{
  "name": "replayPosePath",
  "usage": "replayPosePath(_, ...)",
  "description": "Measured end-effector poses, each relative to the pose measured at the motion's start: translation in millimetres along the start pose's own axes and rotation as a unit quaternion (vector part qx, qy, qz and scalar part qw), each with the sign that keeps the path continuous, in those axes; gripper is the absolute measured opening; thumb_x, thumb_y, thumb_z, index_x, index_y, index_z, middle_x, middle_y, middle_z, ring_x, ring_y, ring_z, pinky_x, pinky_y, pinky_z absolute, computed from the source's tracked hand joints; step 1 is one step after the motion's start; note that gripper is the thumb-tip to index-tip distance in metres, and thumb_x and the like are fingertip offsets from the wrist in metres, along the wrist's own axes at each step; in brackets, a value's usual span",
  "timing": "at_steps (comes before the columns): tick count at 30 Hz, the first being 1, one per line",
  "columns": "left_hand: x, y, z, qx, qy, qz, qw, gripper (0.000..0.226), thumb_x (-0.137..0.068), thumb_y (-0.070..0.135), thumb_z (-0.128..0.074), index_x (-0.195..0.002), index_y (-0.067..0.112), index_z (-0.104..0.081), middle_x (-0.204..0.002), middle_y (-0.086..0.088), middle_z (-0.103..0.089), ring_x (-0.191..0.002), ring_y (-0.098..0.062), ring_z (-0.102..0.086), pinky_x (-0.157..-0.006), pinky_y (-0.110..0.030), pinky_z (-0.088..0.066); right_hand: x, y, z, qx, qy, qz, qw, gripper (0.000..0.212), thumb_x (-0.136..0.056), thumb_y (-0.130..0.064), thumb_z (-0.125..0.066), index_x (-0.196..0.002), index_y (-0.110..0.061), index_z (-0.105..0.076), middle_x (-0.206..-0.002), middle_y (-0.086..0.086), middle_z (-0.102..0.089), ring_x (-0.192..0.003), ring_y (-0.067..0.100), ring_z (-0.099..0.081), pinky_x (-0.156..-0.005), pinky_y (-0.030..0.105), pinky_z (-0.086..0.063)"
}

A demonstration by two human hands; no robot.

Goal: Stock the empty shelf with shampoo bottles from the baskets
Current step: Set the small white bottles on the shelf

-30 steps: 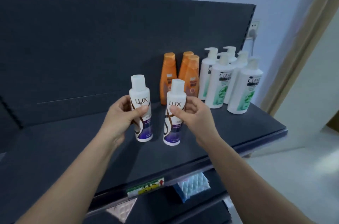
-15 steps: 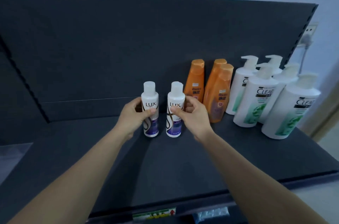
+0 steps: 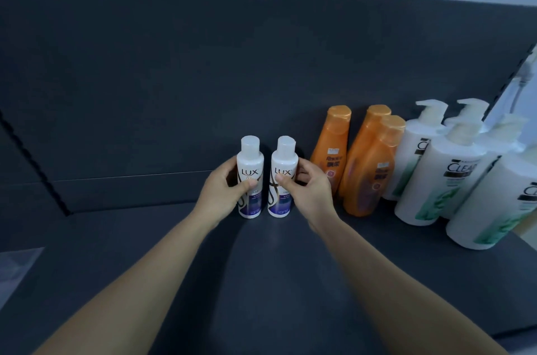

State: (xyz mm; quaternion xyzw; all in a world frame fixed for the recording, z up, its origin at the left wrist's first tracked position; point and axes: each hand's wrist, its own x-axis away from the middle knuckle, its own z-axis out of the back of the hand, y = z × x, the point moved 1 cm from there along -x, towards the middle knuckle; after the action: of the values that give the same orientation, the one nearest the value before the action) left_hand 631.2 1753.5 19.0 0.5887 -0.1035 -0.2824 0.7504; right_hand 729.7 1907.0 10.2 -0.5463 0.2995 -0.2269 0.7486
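Two small white LUX bottles with purple bases stand upright side by side on the dark shelf, near its back panel. My left hand grips the left LUX bottle from its left side, thumb across the label. My right hand grips the right LUX bottle from its right side, thumb on the front. Both bottle bases sit on the shelf surface. No basket is in view.
Three orange bottles stand right of the LUX pair, and several white CLEAR pump bottles fill the right end. The shelf's back panel rises behind. Bare shelf stretches to the left and front.
Both hands carried the two LUX bottles back toward the rear of the shelf and set them down upright. The camera moved closer and turned left.
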Motion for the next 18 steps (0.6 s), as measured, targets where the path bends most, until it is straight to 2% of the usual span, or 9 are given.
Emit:
replayPosePath(3, 1, -1, 0, -0.086, 0.032, -0.018, 0.996, 0.052, -0.076, 0.019, -0.079, -0.123, 0.028, -0.059, -0.109, 0.005, -0.062, -0.103, -0.01, -0.058, -0.087, -0.027, -0.046, -4, 2, -5, 0.023, -0.001, 0.012, 1.0, 0.048, -0.08, -0.033, -0.077, -0.125, -0.026, -0.062, -0.116, -0.002, -0.065, -0.106, 0.009, -0.061, -0.095, 0.04, -0.054)
replayPosePath(7, 4, -5, -4, -0.093, 0.053, -0.021, 0.994, 0.041, -0.071, 0.016, -0.082, -0.104, 0.024, -0.06, -0.097, 0.014, -0.066, -0.093, -0.007, -0.062, -0.077, -0.025, -0.049, 0, 11, -7, 0.09, -0.004, 0.042, 0.995, 0.06, -0.076, -0.026, -0.081, -0.129, -0.025, -0.054, -0.114, -0.005, -0.063, -0.107, 0.01, -0.059, -0.092, 0.033, -0.052)
replayPosePath(11, -3, -3, -9, -0.144, 0.066, -0.046, 0.986, 0.04, -0.075, 0.017, -0.078, -0.112, 0.017, -0.062, -0.101, 0.005, -0.061, -0.094, -0.012, -0.057, -0.078, -0.024, -0.042, 3, 13, -7, 0.106, 0.002, 0.027, 0.994, 0.049, -0.076, -0.024, -0.083, -0.115, -0.026, -0.054, -0.106, -0.009, -0.066, -0.093, 0.002, -0.062, -0.084, 0.027, -0.054)
replayPosePath(14, -6, -3, -12, -0.163, 0.075, -0.055, 0.982, 0.043, -0.076, 0.02, -0.077, -0.115, 0.017, -0.06, -0.102, 0.004, -0.058, -0.095, -0.013, -0.056, -0.078, -0.024, -0.04, -1, 14, -9, 0.11, 0.001, 0.028, 0.994, 0.046, -0.078, -0.022, -0.082, -0.117, -0.023, -0.056, -0.106, -0.008, -0.067, -0.096, 0.003, -0.063, -0.086, 0.03, -0.056)
replayPosePath(18, -3, -5, -13, -0.136, 0.085, -0.042, 0.986, 0.042, -0.076, 0.021, -0.078, -0.101, 0.025, -0.046, -0.101, 0.011, -0.063, -0.093, -0.01, -0.061, -0.08, -0.03, -0.05, -5, 20, -14, 0.116, 0.012, 0.033, 0.993, 0.05, -0.08, -0.022, -0.079, -0.124, -0.022, -0.056, -0.112, -0.007, -0.068, -0.105, 0.008, -0.063, -0.091, 0.034, -0.056)
